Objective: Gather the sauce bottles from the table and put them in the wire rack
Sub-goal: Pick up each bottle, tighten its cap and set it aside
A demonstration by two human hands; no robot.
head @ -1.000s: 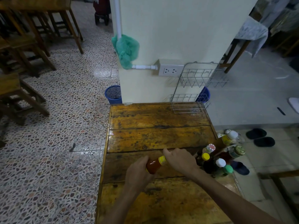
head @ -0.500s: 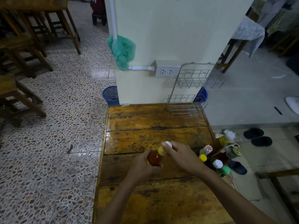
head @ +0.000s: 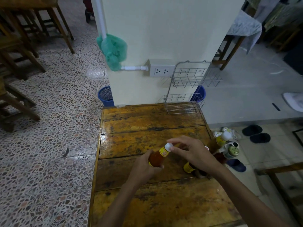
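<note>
A: Compared with one second ago, the orange sauce bottle (head: 158,158) was lying almost flat between the hands; now it is raised and tilted upright over the wooden table (head: 147,122), and its white cap shows.

B: And the wire rack (head: 188,89)?

A: It stands at the far right corner of the table against the wall, both shelves without bottles. The other sauce bottles (head: 219,149) are grouped at the right edge, partly hidden by the arm.

B: The hands?

A: The left hand (head: 144,167) is wrapped around the bottle body. The right hand (head: 190,149) has loose fingers, the tips at the cap; perhaps pinching it, I cannot tell.

B: Which step?

A: I judge the first bottle is only picked up. Next it must travel forward to the rack and go in upright.

B: Any label?

A: A yellow neck band, writing too small to read.
</note>
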